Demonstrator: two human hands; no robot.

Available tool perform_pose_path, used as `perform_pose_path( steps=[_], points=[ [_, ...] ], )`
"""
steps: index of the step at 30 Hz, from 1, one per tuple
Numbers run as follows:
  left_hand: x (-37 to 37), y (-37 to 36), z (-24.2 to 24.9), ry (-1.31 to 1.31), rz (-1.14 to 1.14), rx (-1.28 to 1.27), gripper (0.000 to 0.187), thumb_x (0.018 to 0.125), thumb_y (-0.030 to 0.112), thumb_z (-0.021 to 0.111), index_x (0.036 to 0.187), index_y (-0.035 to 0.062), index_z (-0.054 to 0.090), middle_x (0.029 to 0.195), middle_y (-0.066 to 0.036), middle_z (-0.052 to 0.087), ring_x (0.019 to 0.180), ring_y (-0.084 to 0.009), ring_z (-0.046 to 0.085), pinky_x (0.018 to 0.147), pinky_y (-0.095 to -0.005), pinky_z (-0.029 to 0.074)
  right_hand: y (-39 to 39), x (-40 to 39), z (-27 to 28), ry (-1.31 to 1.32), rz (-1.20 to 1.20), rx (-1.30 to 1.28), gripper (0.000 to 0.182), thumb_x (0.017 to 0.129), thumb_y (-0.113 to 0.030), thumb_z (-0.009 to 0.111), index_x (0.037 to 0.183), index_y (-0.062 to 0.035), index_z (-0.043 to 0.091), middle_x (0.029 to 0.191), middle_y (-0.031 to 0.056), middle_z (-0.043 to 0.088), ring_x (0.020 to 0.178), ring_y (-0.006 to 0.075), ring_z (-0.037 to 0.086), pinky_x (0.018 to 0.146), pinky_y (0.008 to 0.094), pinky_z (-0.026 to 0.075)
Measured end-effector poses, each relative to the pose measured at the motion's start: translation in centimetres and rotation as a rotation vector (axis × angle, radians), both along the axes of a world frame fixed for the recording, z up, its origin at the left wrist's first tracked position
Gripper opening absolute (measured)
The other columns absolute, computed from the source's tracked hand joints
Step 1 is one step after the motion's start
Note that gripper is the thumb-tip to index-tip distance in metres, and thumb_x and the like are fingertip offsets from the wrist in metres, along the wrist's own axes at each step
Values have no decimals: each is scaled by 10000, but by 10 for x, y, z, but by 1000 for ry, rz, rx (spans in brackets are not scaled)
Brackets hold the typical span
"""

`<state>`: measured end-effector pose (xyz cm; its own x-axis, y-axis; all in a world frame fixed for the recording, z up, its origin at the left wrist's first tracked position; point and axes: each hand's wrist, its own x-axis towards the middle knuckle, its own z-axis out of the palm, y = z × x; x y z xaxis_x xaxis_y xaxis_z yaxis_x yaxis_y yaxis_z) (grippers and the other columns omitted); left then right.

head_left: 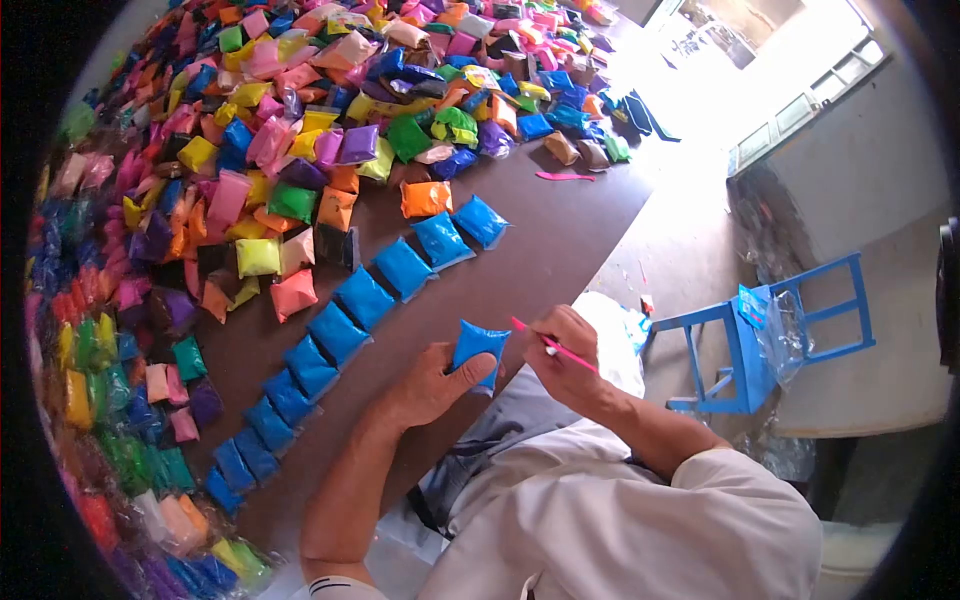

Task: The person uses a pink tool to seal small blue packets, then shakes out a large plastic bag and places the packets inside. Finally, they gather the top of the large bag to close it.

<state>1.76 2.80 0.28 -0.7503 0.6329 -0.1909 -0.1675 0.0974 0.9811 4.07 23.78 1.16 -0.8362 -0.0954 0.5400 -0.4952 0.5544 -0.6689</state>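
My left hand [432,388] grips a small, plump blue packet [478,347] over the table's front edge, its thumb across the front. Close to the right of it, my right hand [566,362] is closed around a thin pink plastic stick [574,357], whose tip points at the packet's upper right corner. Beyond my left hand, a slanting row of similar blue packets [366,297] lies on the brown table [520,268]. An orange packet [426,199] lies just behind the row's far end.
A large heap of packets in many colours [300,130] covers the table's far and left sides. Another pink plastic tool [565,177] lies near the far right edge. On the floor to the right stands a blue chair [742,365] with clear plastic bags [785,335] on it.
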Motion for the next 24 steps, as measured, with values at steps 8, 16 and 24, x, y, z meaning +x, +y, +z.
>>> perform_pose_path(
  steps=[8, 16, 24],
  points=[
    [1, 0, -2, 11, 44, 59, 369, 934, 390, 566, 901, 28, 630, 820, -39, 645, 788, -123, 606, 717, -291, 481, 4, -11, 2, -87, 3, 21, 140, 671, 15, 651, 725, -53, 541, 631, 81, 518, 552, 233, 502, 506, 348, 395],
    [1, 4, 1, 3, 20, 64, 334, 934, 356, 578, 951, 25, 625, 822, -33, 642, 786, -128, 604, 724, -295, 483, 1, -4, 18, -130, 40, -50, 157, 658, 33, 648, 705, -73, 541, 624, 55, 513, 538, 211, 491, 491, 324, 381],
    [2, 2, 4, 33, 35, 23, 384, 930, 403, 567, 955, 24, 627, 849, -38, 651, 801, -129, 613, 735, -288, 493, 30, -40, -5, 23, -19, 156, 123, 689, -50, 673, 741, -89, 568, 666, 71, 534, 607, 284, 531, 543, 378, 427]
  ],
)
